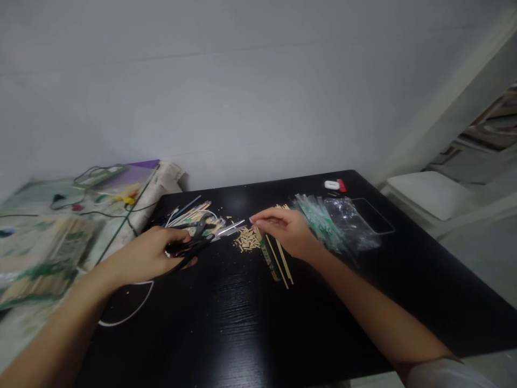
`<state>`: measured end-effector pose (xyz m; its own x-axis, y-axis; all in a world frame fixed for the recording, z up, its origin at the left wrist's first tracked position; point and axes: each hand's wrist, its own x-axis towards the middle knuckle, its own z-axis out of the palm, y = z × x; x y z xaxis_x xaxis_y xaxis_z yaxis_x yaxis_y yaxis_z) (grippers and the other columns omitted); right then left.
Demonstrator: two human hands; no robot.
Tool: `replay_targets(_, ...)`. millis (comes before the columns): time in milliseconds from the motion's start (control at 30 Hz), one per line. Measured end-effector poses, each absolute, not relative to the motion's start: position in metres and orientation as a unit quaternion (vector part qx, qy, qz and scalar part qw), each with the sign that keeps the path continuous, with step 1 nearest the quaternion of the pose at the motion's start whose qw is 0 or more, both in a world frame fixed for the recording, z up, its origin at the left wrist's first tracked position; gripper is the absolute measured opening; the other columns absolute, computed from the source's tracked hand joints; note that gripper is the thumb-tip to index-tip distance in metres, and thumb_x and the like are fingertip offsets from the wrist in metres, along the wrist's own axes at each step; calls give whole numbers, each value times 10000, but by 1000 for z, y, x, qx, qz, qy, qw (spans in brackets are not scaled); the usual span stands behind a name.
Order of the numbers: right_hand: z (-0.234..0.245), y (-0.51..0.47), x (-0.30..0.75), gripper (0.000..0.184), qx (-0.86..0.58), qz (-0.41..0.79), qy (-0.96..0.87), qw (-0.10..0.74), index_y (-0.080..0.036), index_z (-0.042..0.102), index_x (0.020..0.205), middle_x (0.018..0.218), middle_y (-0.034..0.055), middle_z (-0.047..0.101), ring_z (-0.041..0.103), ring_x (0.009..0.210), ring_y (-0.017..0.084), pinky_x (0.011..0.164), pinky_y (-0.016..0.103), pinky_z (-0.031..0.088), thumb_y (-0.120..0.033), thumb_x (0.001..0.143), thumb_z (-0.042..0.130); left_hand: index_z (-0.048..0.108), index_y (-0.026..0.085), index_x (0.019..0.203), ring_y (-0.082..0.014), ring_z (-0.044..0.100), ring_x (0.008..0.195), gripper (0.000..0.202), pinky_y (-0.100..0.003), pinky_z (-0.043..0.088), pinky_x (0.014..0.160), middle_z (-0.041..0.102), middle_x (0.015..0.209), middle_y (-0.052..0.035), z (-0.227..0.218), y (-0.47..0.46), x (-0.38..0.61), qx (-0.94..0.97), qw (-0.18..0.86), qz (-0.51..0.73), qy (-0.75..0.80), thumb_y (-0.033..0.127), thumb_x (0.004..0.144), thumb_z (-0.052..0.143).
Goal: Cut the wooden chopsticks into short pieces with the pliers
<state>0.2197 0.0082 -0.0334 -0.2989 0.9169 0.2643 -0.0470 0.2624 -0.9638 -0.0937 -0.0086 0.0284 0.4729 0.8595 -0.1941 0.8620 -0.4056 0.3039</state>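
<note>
My left hand (151, 253) is closed round the black handles of a pair of scissors (202, 237), whose silver blades point right toward a small heap of cut wooden bits (245, 241). My right hand (285, 229) sits just right of that heap, fingers pinched on the top end of a thin wooden stick (266, 253) in a green-printed wrapper. Two bare wooden sticks (283, 264) lie under and beside that hand on the black table (258, 323).
A pile of clear, green-printed empty wrappers (335, 221) lies right of my right hand. Behind it are a white and red small object (335, 185) and cables with more sticks (189, 213). A white cord (129, 315) curls at left. A cluttered glass table (60, 226) stands left.
</note>
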Motion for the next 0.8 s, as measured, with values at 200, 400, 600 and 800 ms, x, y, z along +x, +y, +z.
replay_targets(200, -29, 3, 223, 223, -312, 459, -662, 504, -228, 781, 1096, 1151, 64, 741, 731, 941, 181, 849, 336, 634, -253, 896, 686, 689, 184, 771, -151, 558, 591, 307, -259, 394, 561, 674, 689, -22, 34, -13, -91, 839, 191, 9, 510, 475, 856, 642)
replay_targets(400, -33, 4, 222, 424, -307, 469, -675, 481, -260, 717, 1248, 1361, 76, 634, 738, 909, 175, 813, 327, 643, -260, 829, 780, 688, 185, 774, -139, 562, 600, 305, -242, 409, 571, 663, 683, -1, 39, -13, -88, 852, 177, 39, 492, 477, 857, 654)
replay_targets(600, -36, 5, 222, 414, -299, 462, -688, 473, -274, 727, 1251, 1365, 71, 627, 738, 876, 156, 720, 287, 631, -257, 840, 779, 692, 184, 774, -132, 551, 589, 316, -236, 394, 569, 664, 680, 2, 39, -11, -87, 863, 160, 34, 477, 472, 884, 622)
replay_targets(800, -37, 6, 222, 390, -299, 438, -713, 458, -271, 742, 1238, 1334, 76, 654, 734, 851, 148, 707, 285, 635, -244, 849, 761, 694, 178, 753, -125, 515, 546, 317, -250, 364, 546, 643, 632, -3, 42, -10, -88, 875, 159, 36, 456, 446, 896, 602)
